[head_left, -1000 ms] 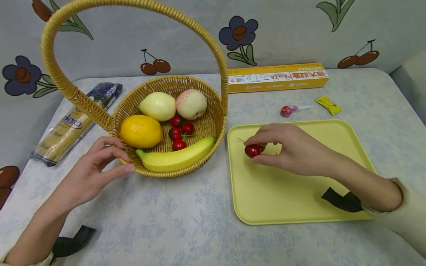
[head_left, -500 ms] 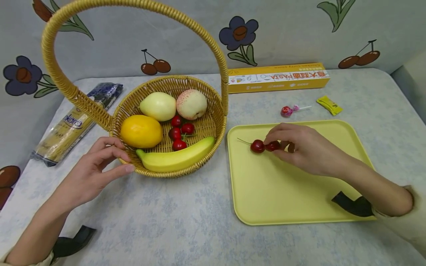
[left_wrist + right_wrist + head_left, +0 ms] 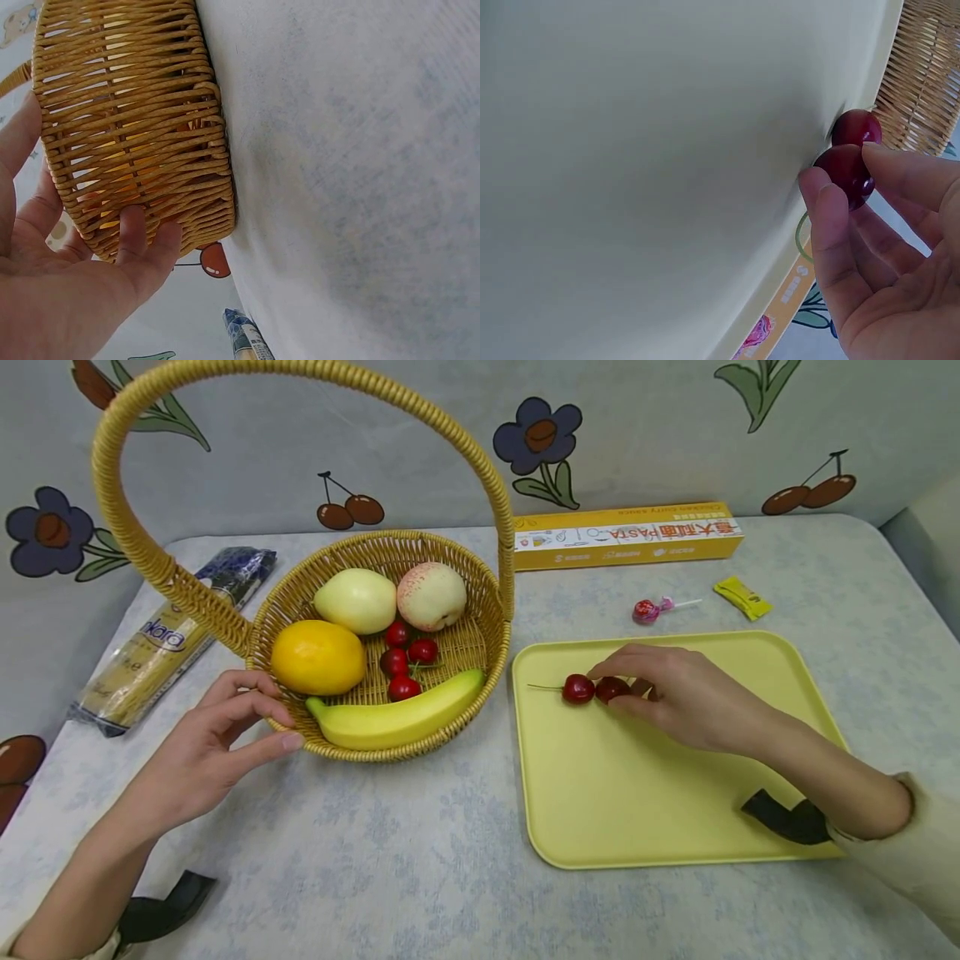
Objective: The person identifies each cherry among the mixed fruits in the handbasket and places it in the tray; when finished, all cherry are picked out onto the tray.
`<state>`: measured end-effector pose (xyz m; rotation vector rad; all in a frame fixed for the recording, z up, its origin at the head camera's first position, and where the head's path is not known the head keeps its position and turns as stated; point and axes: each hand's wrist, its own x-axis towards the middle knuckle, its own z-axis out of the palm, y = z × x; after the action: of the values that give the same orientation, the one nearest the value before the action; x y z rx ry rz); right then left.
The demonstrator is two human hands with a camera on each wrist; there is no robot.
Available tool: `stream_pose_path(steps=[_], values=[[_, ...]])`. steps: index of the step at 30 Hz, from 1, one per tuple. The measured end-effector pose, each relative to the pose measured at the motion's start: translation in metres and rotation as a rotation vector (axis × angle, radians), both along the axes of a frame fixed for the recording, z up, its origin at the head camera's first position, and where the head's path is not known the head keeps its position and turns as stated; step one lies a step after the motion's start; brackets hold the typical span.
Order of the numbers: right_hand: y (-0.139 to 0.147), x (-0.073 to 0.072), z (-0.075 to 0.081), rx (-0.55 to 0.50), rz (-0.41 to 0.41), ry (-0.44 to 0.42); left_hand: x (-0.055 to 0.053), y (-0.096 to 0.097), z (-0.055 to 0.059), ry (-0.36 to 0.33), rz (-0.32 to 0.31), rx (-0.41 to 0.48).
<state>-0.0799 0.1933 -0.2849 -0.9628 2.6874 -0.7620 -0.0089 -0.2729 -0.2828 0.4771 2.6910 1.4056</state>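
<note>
In the head view, my right hand [image 3: 686, 697] is over the yellow tray [image 3: 637, 810], its thumb and fingertips pinching a dark red cherry [image 3: 611, 688]. Right beside that one lies a second cherry [image 3: 577, 689], its thin stem pointing left. The right wrist view shows the pinched cherry [image 3: 844, 174] between thumb and fingers, its green stem curving below. At the left, my left hand [image 3: 225, 743] holds the near-left side of a wicker basket [image 3: 465, 714]; in the left wrist view its fingers [image 3: 133, 232] lie against the woven wall.
The basket holds a banana [image 3: 397, 714], a mango-like yellow fruit [image 3: 318, 657], a pear [image 3: 356, 600], a peach [image 3: 431, 596] and several cherries [image 3: 405, 687]. Behind the tray are a lollipop [image 3: 647, 611], a yellow-wrapped candy [image 3: 742, 597] and a pasta box [image 3: 626, 535]. A pasta bag [image 3: 153, 647] lies far left.
My right hand has shifted right from the left cherry to the one beside it. That left cherry now rests further right, its stem turned. The left hand has stayed on the basket.
</note>
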Motion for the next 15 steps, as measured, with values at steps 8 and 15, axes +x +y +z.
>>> stream_pose_path(steps=[8, 15], values=[[0.0023, -0.0017, 0.0000, 0.029, 0.009, 0.006, 0.0002, 0.0010, 0.0001, -0.004, 0.000, -0.004], [0.0028, -0.0011, 0.0027, 0.031, 0.004, 0.026, 0.0004, 0.0006, 0.0000, 0.002, -0.003, -0.010]])
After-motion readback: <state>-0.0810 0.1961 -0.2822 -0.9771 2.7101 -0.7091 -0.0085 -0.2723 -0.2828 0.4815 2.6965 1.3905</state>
